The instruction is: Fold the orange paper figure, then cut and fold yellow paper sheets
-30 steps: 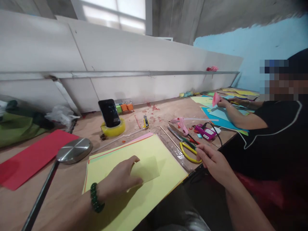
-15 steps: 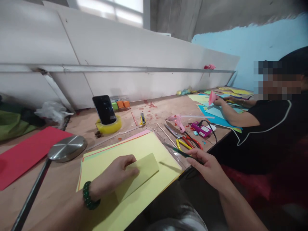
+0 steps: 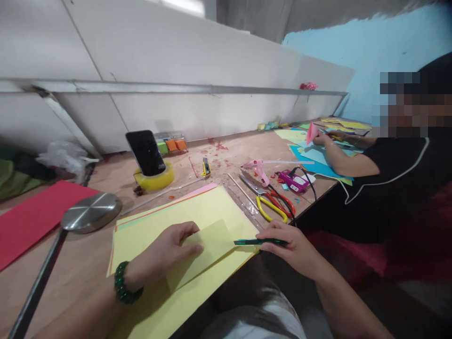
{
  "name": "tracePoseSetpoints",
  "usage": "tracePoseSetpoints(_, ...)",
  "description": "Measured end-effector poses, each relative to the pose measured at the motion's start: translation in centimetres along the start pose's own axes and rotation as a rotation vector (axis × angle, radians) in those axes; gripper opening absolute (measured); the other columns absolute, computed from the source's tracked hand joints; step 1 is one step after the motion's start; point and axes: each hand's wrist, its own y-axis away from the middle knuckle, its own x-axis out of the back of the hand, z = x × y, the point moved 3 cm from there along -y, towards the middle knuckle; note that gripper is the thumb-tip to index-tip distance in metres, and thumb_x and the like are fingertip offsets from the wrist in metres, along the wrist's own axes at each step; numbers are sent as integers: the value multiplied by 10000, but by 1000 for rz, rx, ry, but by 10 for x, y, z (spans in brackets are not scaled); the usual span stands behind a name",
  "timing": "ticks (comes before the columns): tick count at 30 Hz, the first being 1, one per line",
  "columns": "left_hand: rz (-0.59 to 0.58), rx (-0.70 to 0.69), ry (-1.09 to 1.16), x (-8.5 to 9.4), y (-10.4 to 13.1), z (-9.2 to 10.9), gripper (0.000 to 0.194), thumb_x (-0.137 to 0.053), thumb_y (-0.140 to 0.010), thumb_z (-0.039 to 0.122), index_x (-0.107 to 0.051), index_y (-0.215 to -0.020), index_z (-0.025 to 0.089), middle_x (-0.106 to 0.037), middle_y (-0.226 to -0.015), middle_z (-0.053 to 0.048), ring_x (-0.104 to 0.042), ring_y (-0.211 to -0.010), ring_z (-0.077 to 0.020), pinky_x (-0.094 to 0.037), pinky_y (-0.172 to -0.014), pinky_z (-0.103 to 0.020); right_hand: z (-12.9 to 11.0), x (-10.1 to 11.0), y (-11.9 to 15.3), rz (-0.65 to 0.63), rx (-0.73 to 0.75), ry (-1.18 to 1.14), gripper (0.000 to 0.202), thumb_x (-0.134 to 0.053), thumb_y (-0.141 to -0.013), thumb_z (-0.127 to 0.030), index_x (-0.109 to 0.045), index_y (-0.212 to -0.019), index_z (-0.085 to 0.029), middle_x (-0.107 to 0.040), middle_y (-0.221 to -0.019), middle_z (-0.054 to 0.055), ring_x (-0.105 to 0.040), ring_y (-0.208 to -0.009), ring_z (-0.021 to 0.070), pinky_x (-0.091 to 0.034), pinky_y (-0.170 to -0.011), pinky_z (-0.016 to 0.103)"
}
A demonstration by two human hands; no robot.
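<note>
My left hand (image 3: 176, 247), with a green bead bracelet on its wrist, pinches a smaller piece of yellow paper (image 3: 212, 249) between thumb and fingers. This piece is raised a little over a stack of coloured sheets (image 3: 215, 207), with a yellow sheet on top. My right hand (image 3: 286, 240) is closed around a slim green-and-black craft knife (image 3: 252, 242). Its tip points left and lies at the right edge of the smaller paper; whether it touches I cannot tell.
Scissors (image 3: 271, 202), a pink glue gun (image 3: 259, 169) and a purple power strip (image 3: 294, 181) lie beyond my right hand. A phone (image 3: 146, 153) leans in a yellow tape roll (image 3: 155, 178). A metal lamp base (image 3: 92, 212) stands left. At right, a person (image 3: 399, 188) holds pink paper.
My right hand has moved left and lowered, bringing the craft knife from above the stack to the smaller paper's right edge. My left hand keeps its hold. The view has tilted down slightly.
</note>
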Motion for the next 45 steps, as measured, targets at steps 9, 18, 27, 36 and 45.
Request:
tracePoseSetpoints(9,194,-262,-658,-7,5,6,512,-479,-889,337,-453,-1399,290,-482,-1424,-132,-409,-1307,-343,-265,-1069,-571,6,-2,8,-35,-11,39,357,-571,-888,-529,-759,-960,-235,-645,-768,32,-609,-684,148,-484,-644,250)
tracePoseSetpoints(18,-194,-310,-708,-22,8,7,484,-295,-1000,366,-277,-1484,369,-179,-1600,-44,-172,-1455,-322,-129,-1127,-618,8,-1,11,-76,-13,35,393,-547,-899,-541,-757,-977,-219,-671,-757,41,-630,-700,160,-484,-656,257)
tracePoseSetpoints(27,-222,-276,-716,-23,8,7,500,-302,-995,315,-250,-1491,360,-152,-1598,-41,-169,-1456,-309,-101,-1128,-639,11,5,10,-106,-50,-33,390,-592,-865,-552,-763,-902,-204,-694,-753,42,-639,-699,162,-494,-654,250)
tracePoseSetpoints(36,-235,-284,-776,-24,8,6,486,-229,-1018,382,-218,-1503,352,-128,-1597,-43,-150,-1459,-290,-124,-1135,-634,5,1,12,-101,41,1,382,-572,-894,-525,-760,-918,-193,-684,-728,42,-619,-653,144,-480,-619,227)
tracePoseSetpoints(45,-228,-306,-753,-24,6,4,489,-229,-1017,386,-217,-1504,343,-132,-1599,-51,-164,-1458,-298,-133,-1131,-633,1,-8,16,-108,14,-21,352,-571,-905,-498,-754,-931,-198,-703,-772,48,-657,-710,158,-504,-656,239)
